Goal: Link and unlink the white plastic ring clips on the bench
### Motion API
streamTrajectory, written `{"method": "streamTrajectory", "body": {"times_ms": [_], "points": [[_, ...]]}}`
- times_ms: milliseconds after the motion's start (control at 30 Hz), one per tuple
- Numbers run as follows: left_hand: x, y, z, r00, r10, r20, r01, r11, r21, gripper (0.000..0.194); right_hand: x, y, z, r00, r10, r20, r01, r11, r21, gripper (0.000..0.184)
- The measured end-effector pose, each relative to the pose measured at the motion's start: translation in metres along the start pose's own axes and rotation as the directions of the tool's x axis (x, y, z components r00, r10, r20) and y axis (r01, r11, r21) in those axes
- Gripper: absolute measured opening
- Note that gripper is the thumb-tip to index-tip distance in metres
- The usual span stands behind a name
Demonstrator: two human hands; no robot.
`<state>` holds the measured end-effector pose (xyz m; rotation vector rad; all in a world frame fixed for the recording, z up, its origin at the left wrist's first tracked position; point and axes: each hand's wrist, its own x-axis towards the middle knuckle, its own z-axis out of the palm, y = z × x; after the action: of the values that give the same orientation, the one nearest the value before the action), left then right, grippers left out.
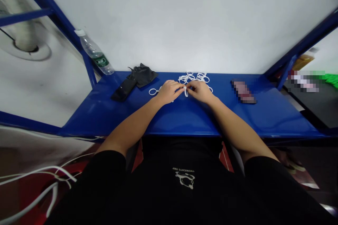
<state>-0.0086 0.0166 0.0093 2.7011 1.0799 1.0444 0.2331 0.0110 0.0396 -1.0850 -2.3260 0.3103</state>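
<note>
Between my fingertips, just above the blue tabletop (pixel 182 119), is a small white ring-shaped piece (pixel 186 92); its exact kind is too small to make out. My left hand (pixel 170 91) pinches it from the left, thumb and forefinger closed. From the right, my right hand (pixel 200 90) grips the same piece with its thumb and fingers. Behind the hands lies a loose pile of white rings (pixel 190 76), several of them overlapping. Another white ring (pixel 152 92) rests beside my left hand, and part of what lies beneath that hand is hidden.
A clear plastic bottle (pixel 96 54) with a green label stands at the back left. Near it are a black phone-like slab (pixel 124 89) and a crumpled black pouch (pixel 144 75). On the right lies a blurred-out flat object (pixel 243 91). Blue metal posts (pixel 301 42) frame the table.
</note>
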Motion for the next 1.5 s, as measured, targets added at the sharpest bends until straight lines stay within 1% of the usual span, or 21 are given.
{"method": "streamTrajectory", "body": {"times_ms": [67,167,333,533,700,800,867,933,1033,1133,1200,1233,1300,1367,1433,1500], "points": [[0.000,-0.001,0.002,0.999,0.024,-0.026,-0.024,1.000,-0.001,0.024,-0.001,-0.003,0.004,1.000,-0.012,0.007,0.012,1.000,0.007,0.022],[-0.001,-0.002,0.003,0.998,0.032,-0.057,-0.032,0.999,0.010,0.020,-0.002,-0.001,0.005,1.000,-0.030,0.001,0.030,0.999,0.020,0.025],[0.000,-0.003,0.002,0.994,0.003,-0.110,-0.001,1.000,0.020,0.016,-0.002,-0.001,0.000,0.993,-0.082,-0.087,0.087,0.995,0.056,0.025],[0.000,-0.001,0.001,0.996,-0.002,-0.088,0.006,0.999,0.041,0.016,-0.001,-0.001,0.004,0.990,-0.110,-0.093,0.115,0.992,0.053,0.024],[-0.001,0.004,-0.001,0.995,0.007,-0.103,-0.002,0.999,0.046,0.016,-0.003,-0.001,0.012,0.985,-0.124,-0.117,0.130,0.990,0.044,0.020],[-0.001,0.006,-0.002,0.997,0.006,-0.074,-0.003,0.999,0.045,0.016,-0.002,-0.003,0.013,0.991,-0.091,-0.094,0.094,0.995,0.019,0.017],[-0.001,0.007,-0.002,0.998,-0.006,-0.057,0.009,0.999,0.049,0.016,0.000,-0.003,0.008,0.996,-0.066,-0.061,0.065,0.998,-0.016,0.019],[-0.001,0.006,-0.001,0.999,-0.030,-0.036,0.032,0.998,0.057,0.016,0.001,0.001,-0.002,0.999,-0.024,-0.040,0.021,0.997,-0.073,0.022],[-0.001,0.002,-0.002,0.998,-0.063,0.016,0.061,0.996,0.064,0.016,0.000,0.016,-0.025,0.994,0.101,-0.040,-0.107,0.979,-0.175,0.026],[-0.001,0.000,-0.004,0.996,-0.059,0.064,0.055,0.997,0.055,0.016,-0.003,0.040,-0.043,0.959,0.283,0.002,-0.271,0.921,-0.280,0.030],[-0.001,0.001,-0.005,0.996,-0.028,0.089,0.024,0.999,0.037,0.016,-0.005,0.055,-0.049,0.927,0.372,0.051,-0.338,0.885,-0.320,0.034],[-0.001,0.002,-0.005,0.994,-0.006,0.105,0.003,1.000,0.022,0.017,-0.006,0.061,-0.049,0.916,0.393,0.074,-0.350,0.877,-0.328,0.035],[-0.001,0.005,-0.003,0.987,0.043,0.155,-0.041,0.999,-0.014,0.017,-0.006,0.069,-0.045,0.915,0.391,0.101,-0.338,0.878,-0.339,0.035],[-0.001,0.007,0.000,0.969,0.089,0.231,-0.078,0.995,-0.054,0.016,-0.005,0.072,-0.039,0.927,0.361,0.102,-0.306,0.885,-0.351,0.033],[-0.001,0.008,0.002,0.947,0.121,0.297,-0.101,0.992,-0.082,0.015,-0.004,0.072,-0.032,0.937,0.337,0.094,-0.283,0.889,-0.361,0.029],[-0.001,0.008,0.003,0.939,0.127,0.319,-0.104,0.991,-0.090,0.017,-0.003,0.068,-0.026,0.941,0.325,0.090,-0.273,0.891,-0.363,0.025]]}}
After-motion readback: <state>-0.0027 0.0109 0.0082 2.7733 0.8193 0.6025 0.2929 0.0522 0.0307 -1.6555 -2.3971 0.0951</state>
